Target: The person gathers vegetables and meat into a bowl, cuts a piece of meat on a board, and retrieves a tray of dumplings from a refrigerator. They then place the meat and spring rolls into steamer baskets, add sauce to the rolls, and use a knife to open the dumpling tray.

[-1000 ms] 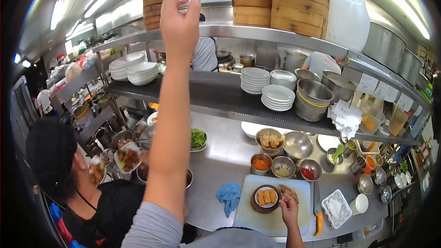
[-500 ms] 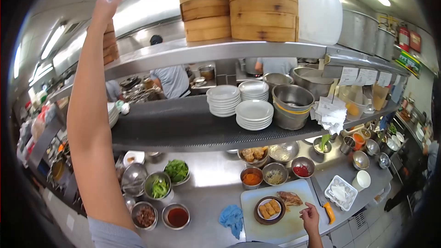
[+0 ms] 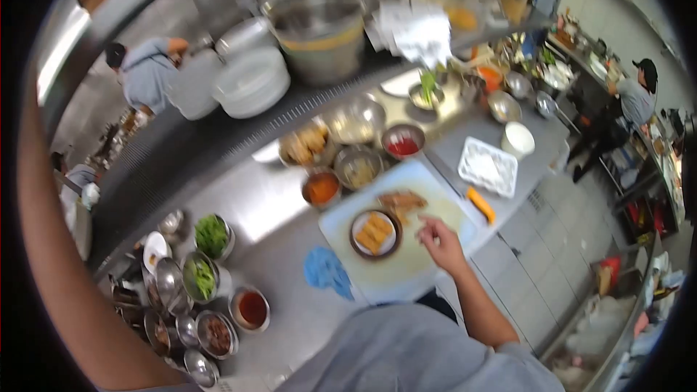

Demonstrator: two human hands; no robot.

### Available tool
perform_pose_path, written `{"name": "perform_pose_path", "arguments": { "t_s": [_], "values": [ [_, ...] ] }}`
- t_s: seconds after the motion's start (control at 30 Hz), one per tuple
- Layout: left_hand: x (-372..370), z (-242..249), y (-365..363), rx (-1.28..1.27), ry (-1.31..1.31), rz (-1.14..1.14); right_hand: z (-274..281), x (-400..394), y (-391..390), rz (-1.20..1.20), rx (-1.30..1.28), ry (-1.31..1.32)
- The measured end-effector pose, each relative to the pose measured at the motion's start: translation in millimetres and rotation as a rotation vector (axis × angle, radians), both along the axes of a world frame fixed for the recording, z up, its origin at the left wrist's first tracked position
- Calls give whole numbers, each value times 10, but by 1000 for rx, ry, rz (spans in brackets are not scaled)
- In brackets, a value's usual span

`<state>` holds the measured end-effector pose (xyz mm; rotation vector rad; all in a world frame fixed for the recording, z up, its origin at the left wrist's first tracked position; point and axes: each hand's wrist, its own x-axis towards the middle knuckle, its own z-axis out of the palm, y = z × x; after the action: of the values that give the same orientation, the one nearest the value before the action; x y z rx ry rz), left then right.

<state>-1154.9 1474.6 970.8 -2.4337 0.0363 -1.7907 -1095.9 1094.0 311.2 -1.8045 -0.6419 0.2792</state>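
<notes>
My right hand [image 3: 440, 244] hovers over the right side of the cutting board [image 3: 414, 276], holding nothing, its fingers loosely bent and apart. Left of it sits a small round dark-rimmed steamer basket [image 3: 355, 245] with a white liner and golden-brown fried rolls [image 3: 373, 233]. A piece of browned meat [image 3: 401, 200] lies on the board behind the basket. The orange handle [image 3: 481, 205] of a knife shows by the board's right edge. My left arm reaches up along the left edge of the view; the hand itself is out of frame.
A blue cloth [image 3: 327, 270] lies left of the board. Bowls of greens [image 3: 211, 237], dark red sauce [image 3: 252, 308] and orange paste [image 3: 321, 188] stand around. Overhead, a shelf holds stacked plates [image 3: 252, 83] and a metal pot [image 3: 317, 40]. Other people [image 3: 145, 72] work nearby.
The view has swung right and tilted. My raised left hand has gone out of frame, leaving only the arm. My right hand stays beside the steamer basket.
</notes>
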Motion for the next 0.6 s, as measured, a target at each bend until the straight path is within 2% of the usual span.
{"name": "perform_pose_path", "arguments": {
  "t_s": [0.13, 0.23, 0.3, 0.33, 0.4, 0.43, 0.47, 0.5, 0.57, 0.6],
  "values": [
    [-907, -719, -424, 102, 61, 38, 9, 350, -169, -27, 71, -21],
    [-1682, -1463, -708, 104, 160, 71, 320, 636, -102, -6, 73, -38],
    [-1972, -2066, -875, 25, 260, 68, 584, 670, -5, 122, 324, 196],
    [-2067, -2372, -956, -51, 322, 66, 636, 644, -14, 114, 319, 201],
    [-1987, -3233, -1170, -301, 460, -7, 737, 652, -8, 427, 330, 314],
    [-1867, -3665, -1317, -407, 513, -69, 746, 619, -43, 506, 355, 411],
    [-1655, -4205, -1430, -648, 562, -230, 742, 548, -56, 602, 379, 499],
    [-1416, -4584, -1626, -588, 648, -272, 673, 519, -65, 633, 355, 634],
    [-1020, -5457, -1975, -700, 823, -481, 534, 398, -118, 504, 403, 863],
    [-851, -5784, -2198, -745, 843, -560, 470, 380, -199, 450, 387, 815]
  ]
}}
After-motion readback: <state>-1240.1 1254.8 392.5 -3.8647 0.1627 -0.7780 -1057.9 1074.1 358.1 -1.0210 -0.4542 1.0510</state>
